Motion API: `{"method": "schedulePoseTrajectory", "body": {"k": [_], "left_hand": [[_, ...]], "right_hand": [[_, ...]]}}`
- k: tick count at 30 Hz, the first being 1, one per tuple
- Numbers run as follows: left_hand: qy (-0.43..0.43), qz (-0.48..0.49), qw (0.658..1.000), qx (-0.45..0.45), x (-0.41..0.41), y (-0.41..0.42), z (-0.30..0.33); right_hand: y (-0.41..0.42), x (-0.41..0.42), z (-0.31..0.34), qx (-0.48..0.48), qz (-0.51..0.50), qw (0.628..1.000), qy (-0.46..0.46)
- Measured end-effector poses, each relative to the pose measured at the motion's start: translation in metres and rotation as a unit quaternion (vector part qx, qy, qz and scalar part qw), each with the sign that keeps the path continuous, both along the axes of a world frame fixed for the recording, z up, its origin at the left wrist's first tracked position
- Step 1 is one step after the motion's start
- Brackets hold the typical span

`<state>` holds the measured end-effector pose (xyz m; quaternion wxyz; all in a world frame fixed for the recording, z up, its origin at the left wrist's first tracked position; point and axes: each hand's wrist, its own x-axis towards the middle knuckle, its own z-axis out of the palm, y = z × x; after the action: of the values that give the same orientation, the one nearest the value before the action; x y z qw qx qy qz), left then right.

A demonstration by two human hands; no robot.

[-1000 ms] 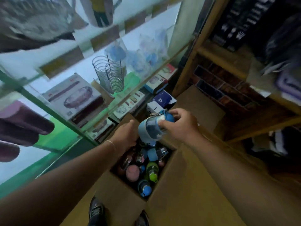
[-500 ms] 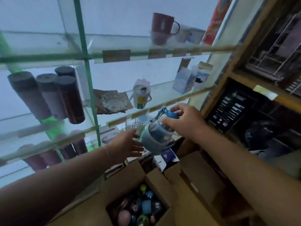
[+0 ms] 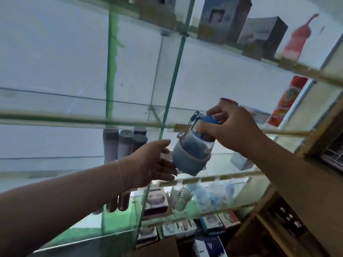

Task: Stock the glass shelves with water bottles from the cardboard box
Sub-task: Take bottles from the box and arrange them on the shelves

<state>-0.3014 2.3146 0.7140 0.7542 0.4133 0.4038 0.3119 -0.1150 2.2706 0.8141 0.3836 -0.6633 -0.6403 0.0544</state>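
A squat blue water bottle [image 3: 191,154] with a blue lid and a carry loop hangs tilted in the air in front of the glass shelves [image 3: 78,117]. My right hand [image 3: 233,128] grips it by the lid end from above. My left hand [image 3: 152,162] is open just left of the bottle's base, its fingers at or very near the bottle. Only a corner flap of the cardboard box [image 3: 157,247] shows at the bottom edge; its contents are out of view.
Three tall dark flasks [image 3: 124,145] stand on the middle shelf to the left. Boxes [image 3: 224,17] sit on the top shelf, red containers [image 3: 285,101] at the right. A wire holder [image 3: 180,197] and boxed goods fill the lower shelves. A wooden rack [image 3: 313,138] borders the right.
The view has swung up from the box to the shelves. My right hand has lifted the blue bottle out of the box to shelf height, and my left hand has followed below it.
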Motion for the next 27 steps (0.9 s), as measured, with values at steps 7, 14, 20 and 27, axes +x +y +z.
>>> {"method": "schedulePoseTrajectory", "body": {"k": [7, 14, 20, 27], "left_hand": [[-0.044, 0.072, 0.996, 0.034, -0.066, -0.005, 0.045], [-0.06, 0.116, 0.99, 0.05, -0.134, 0.003, 0.061], [-0.062, 0.133, 0.988, 0.05, -0.182, 0.019, 0.063], [-0.06, 0.136, 0.988, 0.043, -0.228, 0.059, 0.068]], "right_hand": [[0.027, -0.058, 0.045, 0.049, 0.066, 0.997, 0.008], [0.058, -0.128, 0.066, 0.058, 0.127, 0.989, 0.042], [0.084, -0.182, 0.069, 0.052, 0.152, 0.987, 0.023], [0.123, -0.239, 0.069, 0.056, 0.146, 0.988, -0.001]]}}
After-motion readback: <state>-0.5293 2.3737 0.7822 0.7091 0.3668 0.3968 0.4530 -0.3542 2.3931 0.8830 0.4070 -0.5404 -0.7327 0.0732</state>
